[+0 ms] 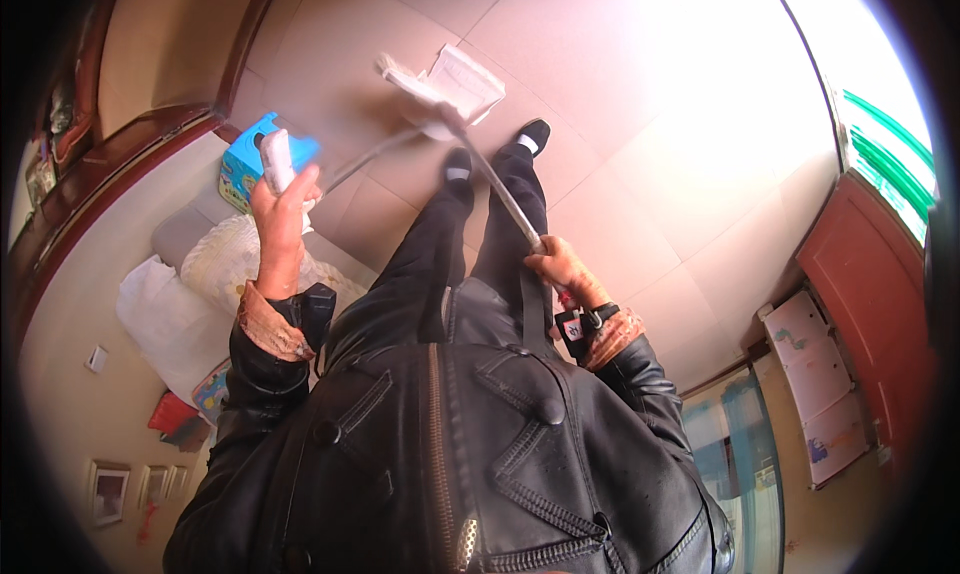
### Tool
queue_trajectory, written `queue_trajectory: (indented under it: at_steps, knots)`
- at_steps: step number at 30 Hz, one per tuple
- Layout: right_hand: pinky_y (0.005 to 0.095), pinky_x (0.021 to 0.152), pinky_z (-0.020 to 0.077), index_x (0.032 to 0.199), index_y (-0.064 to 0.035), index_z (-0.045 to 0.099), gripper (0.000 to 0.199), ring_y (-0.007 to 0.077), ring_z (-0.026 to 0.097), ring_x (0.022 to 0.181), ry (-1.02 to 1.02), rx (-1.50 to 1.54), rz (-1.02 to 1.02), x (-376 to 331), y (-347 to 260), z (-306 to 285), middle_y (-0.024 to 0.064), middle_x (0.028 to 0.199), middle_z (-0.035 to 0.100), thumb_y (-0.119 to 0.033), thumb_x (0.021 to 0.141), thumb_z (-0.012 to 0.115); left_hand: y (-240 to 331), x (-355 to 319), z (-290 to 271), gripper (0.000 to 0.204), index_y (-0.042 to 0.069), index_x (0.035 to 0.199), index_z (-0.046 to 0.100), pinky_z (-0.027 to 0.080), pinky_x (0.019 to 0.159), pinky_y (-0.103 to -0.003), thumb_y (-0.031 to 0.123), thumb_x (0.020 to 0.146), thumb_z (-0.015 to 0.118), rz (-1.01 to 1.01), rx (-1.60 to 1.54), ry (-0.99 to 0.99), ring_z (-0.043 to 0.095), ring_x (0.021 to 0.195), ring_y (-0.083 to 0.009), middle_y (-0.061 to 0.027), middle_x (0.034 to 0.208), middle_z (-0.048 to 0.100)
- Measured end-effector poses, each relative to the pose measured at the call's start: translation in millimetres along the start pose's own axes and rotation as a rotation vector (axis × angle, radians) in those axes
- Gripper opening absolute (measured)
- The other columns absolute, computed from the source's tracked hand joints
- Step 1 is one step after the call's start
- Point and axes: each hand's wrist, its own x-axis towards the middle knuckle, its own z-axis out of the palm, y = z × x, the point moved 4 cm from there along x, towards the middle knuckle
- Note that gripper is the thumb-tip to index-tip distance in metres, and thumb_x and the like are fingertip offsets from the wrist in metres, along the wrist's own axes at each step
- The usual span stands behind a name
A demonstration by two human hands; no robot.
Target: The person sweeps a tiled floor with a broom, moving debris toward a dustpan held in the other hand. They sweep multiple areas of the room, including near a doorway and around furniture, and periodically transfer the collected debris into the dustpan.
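My left hand (pixel 281 226) is raised at the left and grips a small white oblong object (pixel 275 160) upright; what it is I cannot tell. My right hand (pixel 566 270) is closed around a thin metal mop handle (pixel 503 201) beside my right thigh. The handle slants down and away to a white flat mop head (pixel 447 87) lying on the pale tiled floor (pixel 640 104), just ahead of my black shoes (pixel 533 134). A thin grey line (pixel 365 161) runs from the mop head toward my left hand. I wear a black leather jacket and black trousers.
A blue box (pixel 240 164) stands on the floor at the left, behind my left hand. White cushions and bedding (pixel 215 274) lie lower left. A dark red wooden frame (pixel 120 164) curves along the left. A red door (pixel 870 274) and white panels (pixel 820 384) are at the right.
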Motion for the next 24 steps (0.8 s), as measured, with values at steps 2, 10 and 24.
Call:
queue_trajectory:
  at_steps: [2, 10, 24]
  knots:
    - [0.0381, 0.054, 0.0452, 0.082, 0.0015, 0.051, 0.027, 0.0298, 0.057, 0.062, 0.147, -0.222, -0.09, 1.7, -15.6, -12.6, 0.0177, 0.068, 0.056, -0.02, 0.069, 0.061, -6.2, -7.6, -11.3, 0.016, 0.005, 0.066, 0.049, 0.042, 0.057, -0.026, 0.007, 0.073, 0.064, -0.022, -0.017, 0.014, 0.05, 0.056, -0.0119, -0.0033, 0.06, 0.05]
    - [0.0455, 0.067, 0.0476, 0.091, -0.0014, 0.055, 0.03, 0.034, 0.06, 0.078, 0.521, -0.477, -0.044, 125.6, -105.8, -103.0, 0.0193, 0.081, 0.06, -0.024, 0.072, 0.059, -30.0, -55.5, -38.8, 0.016, 0.004, 0.073, 0.049, 0.042, 0.058, -0.026, 0.005, 0.071, 0.065, -0.098, -0.117, 0.162, 0.051, 0.056, -0.0126, -0.0044, 0.061, 0.051]
    - [0.0323, 0.044, 0.0438, 0.075, -0.0025, 0.05, 0.023, 0.0188, 0.054, 0.048, -0.03, -0.396, -0.112, 53.1, -4.0, 37.7, 0.008, 0.059, 0.053, -0.018, 0.068, 0.065, -51.3, -39.8, -43.4, 0.017, 0.003, 0.071, 0.05, 0.04, 0.056, -0.025, 0.009, 0.072, 0.066, -0.108, -0.083, 0.12, 0.051, 0.055, -0.0118, -0.0042, 0.061, 0.052]
